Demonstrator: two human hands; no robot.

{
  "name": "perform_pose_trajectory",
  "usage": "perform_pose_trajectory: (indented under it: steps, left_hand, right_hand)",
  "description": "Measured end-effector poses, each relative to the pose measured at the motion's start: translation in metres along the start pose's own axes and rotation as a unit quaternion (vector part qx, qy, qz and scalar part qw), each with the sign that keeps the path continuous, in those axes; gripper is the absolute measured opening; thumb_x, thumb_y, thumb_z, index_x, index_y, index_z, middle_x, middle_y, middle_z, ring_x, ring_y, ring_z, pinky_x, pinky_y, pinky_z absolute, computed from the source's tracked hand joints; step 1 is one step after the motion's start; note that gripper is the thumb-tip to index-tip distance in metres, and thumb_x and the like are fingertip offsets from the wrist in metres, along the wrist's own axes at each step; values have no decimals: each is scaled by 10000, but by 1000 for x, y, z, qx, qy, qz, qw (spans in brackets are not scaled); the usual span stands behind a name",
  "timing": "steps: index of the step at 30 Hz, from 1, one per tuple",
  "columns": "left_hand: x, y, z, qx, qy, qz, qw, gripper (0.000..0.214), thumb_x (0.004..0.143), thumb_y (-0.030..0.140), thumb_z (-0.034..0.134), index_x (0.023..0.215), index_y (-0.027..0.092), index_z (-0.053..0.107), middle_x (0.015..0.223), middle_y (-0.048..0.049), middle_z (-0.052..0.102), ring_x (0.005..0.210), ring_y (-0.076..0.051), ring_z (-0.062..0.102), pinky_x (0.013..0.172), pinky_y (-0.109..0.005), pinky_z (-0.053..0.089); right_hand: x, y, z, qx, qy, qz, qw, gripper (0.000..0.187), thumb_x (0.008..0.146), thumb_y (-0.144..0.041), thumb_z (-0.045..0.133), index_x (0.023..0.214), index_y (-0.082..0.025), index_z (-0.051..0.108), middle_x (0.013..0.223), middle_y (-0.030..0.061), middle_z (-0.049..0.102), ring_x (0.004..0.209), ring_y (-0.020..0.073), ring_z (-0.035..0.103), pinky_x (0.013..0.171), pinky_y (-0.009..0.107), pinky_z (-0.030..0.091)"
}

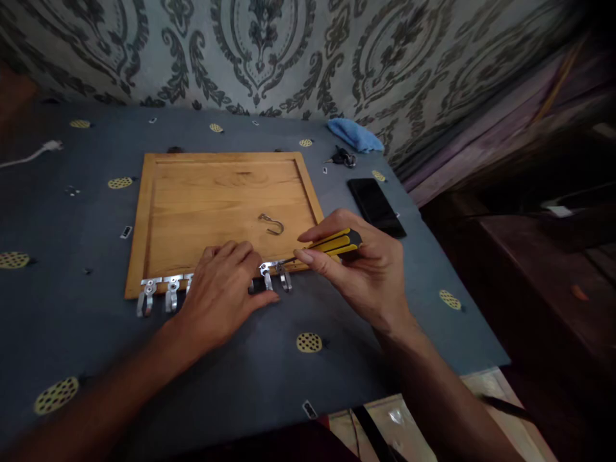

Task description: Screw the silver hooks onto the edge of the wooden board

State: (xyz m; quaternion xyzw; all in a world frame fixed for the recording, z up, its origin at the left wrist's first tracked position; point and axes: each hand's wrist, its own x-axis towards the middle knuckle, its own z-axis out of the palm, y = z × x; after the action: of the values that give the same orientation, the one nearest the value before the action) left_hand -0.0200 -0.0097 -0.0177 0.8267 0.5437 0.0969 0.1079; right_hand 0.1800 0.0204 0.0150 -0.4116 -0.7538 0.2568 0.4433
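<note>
A wooden board [206,199] with a raised frame lies flat before me. Along its near edge runs a metal hook rail [163,280], its hooks hanging past the edge. My left hand [222,289] grips the middle of the rail and board edge, fingers on top and thumb at the near side, hiding part of the rail. In my right hand [370,276] is a screwdriver [339,244] with a yellow and black handle, tilted, its tip at the rail's right end. A loose metal hook [275,224] lies on the board above the rail.
Right of the board lie a black phone [376,206], keys [342,157] and a blue cloth [356,135]. A white cable [36,154] lies at the far left. The blue patterned tablecloth [86,333] ends at the right edge; a patterned wall [260,58] stands behind.
</note>
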Motion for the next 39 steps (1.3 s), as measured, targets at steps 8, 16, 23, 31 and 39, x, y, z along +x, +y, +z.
perform_pose_trajectory:
  steps: [8, 16, 23, 31, 39]
  left_hand:
    - [0, 0, 0, -2, -2, 2, 1000, 397, 817, 505, 808, 979, 164, 686, 1011, -75, 699, 983, -317, 644, 818, -447, 473]
    - [0, 1, 0, -7, 0, -1, 1000, 411, 813, 503, 813, 1008, 163, 688, 1046, -77, 703, 1015, -322, 638, 834, -445, 465]
    - [1, 1, -2, -5, -11, -6, 1000, 410, 814, 526, 802, 954, 159, 686, 1026, -86, 699, 1007, -325, 635, 824, -449, 466]
    - [0, 1, -1, -9, -14, -7, 1000, 417, 820, 509, 803, 1016, 159, 689, 1047, -84, 690, 1033, -334, 635, 855, -466, 468]
    - [0, 1, -3, -15, -24, -9, 1000, 406, 836, 491, 796, 1037, 157, 683, 1078, -83, 695, 1041, -328, 636, 859, -468, 472]
  right_hand:
    - [15, 0, -13, -5, -125, -56, 991, 160, 931, -359, 728, 875, -213, 693, 839, 22, 686, 731, 159, 644, 666, 309, 519]
    - [5, -7, 22, 248, 9, 93, 964, 128, 962, -304, 631, 1077, -257, 601, 977, 17, 679, 867, 161, 646, 807, 326, 548]
    - [13, -6, 40, 322, 83, 83, 940, 405, 932, -457, 710, 689, -236, 473, 593, -75, 361, 515, 92, 326, 502, 256, 341]
    - [30, 6, 20, 272, -64, 66, 958, 308, 964, -527, 631, 897, -228, 660, 632, -43, 532, 534, 114, 481, 542, 280, 445]
    - [12, -11, 4, -61, 18, 85, 994, 390, 884, -579, 714, 790, -222, 587, 701, -34, 556, 618, 126, 508, 566, 287, 400]
